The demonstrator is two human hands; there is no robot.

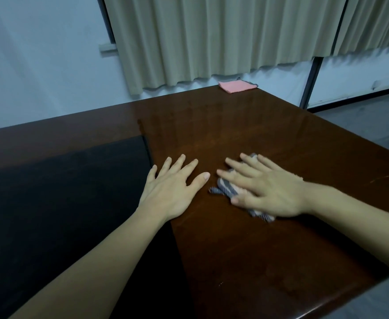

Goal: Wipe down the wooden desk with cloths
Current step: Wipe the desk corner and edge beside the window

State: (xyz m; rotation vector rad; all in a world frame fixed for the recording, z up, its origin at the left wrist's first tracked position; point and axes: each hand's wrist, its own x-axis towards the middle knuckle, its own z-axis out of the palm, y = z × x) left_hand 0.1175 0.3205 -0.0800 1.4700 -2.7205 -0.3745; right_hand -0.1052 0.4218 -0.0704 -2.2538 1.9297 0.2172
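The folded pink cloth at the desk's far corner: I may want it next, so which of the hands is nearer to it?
Right. The right hand presses a grey striped cloth below the folded pink cloth; the left hand lies flat farther left.

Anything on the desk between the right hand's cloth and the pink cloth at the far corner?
Nothing visible. The right hand presses flat on the striped cloth, and the wooden desk shows only bare polished surface from there to the pink cloth. The left hand lies flat beside it, off that path.
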